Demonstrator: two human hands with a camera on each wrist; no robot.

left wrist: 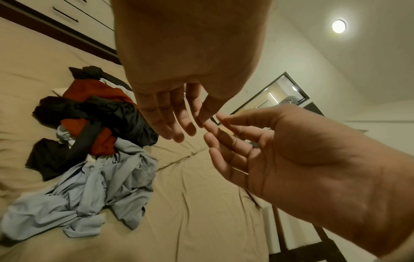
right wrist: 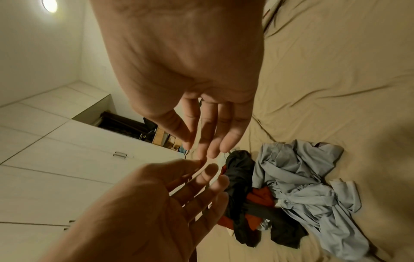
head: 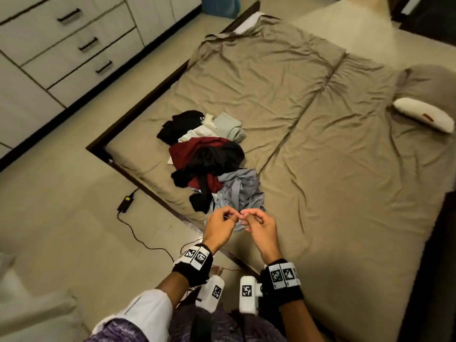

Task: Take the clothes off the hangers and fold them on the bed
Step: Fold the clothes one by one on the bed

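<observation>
Empty hands meet above an unfolded heap of clothes [head: 209,164] on the bed [head: 320,144].

The left hand [head: 219,228] and right hand [head: 259,227] hover fingertip to fingertip, loose, grasping nothing; the heap lies at 12 o'clock. Best lift the nearest blue shirt [head: 239,191] by its shoulders.

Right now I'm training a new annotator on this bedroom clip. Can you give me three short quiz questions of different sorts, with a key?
1. True or false: the left hand grips the light blue shirt.
2. Which garment in the clothes pile lies nearest the hands? A. maroon garment B. light blue shirt C. pale green garment
3. Fill in: the small white pillow lies on the ____.

Key: 1 false, both it and the right hand hold nothing; 2 B; 3 bed.
</observation>
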